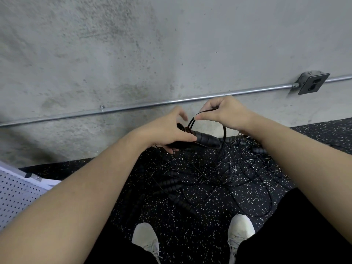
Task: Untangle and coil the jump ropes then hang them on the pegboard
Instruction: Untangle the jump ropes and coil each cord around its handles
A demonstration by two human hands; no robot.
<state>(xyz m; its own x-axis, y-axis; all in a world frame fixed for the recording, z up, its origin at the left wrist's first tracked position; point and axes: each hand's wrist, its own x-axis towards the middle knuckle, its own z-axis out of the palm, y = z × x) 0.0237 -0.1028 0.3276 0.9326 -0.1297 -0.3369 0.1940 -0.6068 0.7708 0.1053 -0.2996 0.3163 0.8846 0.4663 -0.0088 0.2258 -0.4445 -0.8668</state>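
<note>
held rope: black jump rope handles (204, 139), ribbed grips, held above the floor between both hands; thin black cable (192, 121) loops up from the handle end
left hand (167, 130): fingers curled round the handles, thumb lying along the grip
right hand (222, 111): thumb and fingers pinch the cable loop just above the handles; another strand arcs down from under this hand
rope pile (209, 178): tangled black jump ropes on the floor below the hands, several ribbed handles mixed in; count unclear
floor (190, 235): black rubber, white speckles
pegboard (17, 193): white, perforated, lower left edge of view, well apart from the pile
shoes (241, 231): two white sneakers, near side of the pile
wall (133, 54): bare concrete, metal conduit (133, 106) running across to a grey outlet box (312, 83)
</note>
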